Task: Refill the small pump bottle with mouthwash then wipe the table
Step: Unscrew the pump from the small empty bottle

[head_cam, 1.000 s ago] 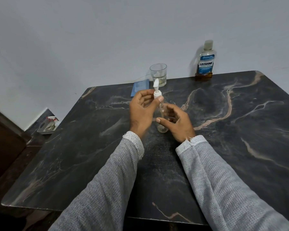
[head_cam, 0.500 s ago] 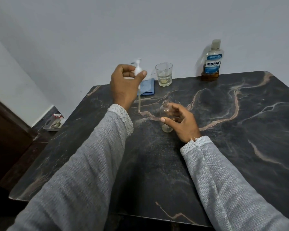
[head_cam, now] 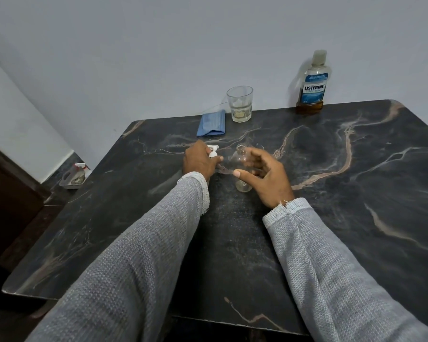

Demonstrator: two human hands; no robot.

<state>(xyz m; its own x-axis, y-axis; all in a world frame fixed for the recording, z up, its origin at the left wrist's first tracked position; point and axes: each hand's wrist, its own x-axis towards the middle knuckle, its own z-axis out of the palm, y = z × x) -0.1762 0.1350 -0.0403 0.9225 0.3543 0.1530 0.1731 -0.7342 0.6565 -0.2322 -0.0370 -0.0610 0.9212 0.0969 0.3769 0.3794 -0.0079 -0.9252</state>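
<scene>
The small clear pump bottle (head_cam: 240, 161) stands upright and uncapped at the middle of the dark marble table (head_cam: 356, 193). My right hand (head_cam: 265, 176) curls loosely around its right side, thumb in front; whether the fingers touch the glass I cannot tell. My left hand (head_cam: 200, 162) rests low on the table just left of the bottle, closed on the white pump head (head_cam: 213, 151), whose thin tube runs toward the bottle. The Listerine mouthwash bottle (head_cam: 313, 82) stands capped at the back edge. A folded blue cloth (head_cam: 212, 123) lies at the back left.
A drinking glass (head_cam: 240, 103) with a little pale liquid stands beside the cloth near the wall. On the floor to the left sits a small tray with a spray bottle (head_cam: 76, 175). A dark wooden panel lies at the far left.
My left hand lifted the pump head out of the bottle, swung it up and left, then lowered it to the table beside the bottle. The right hand stayed by the bottle.
</scene>
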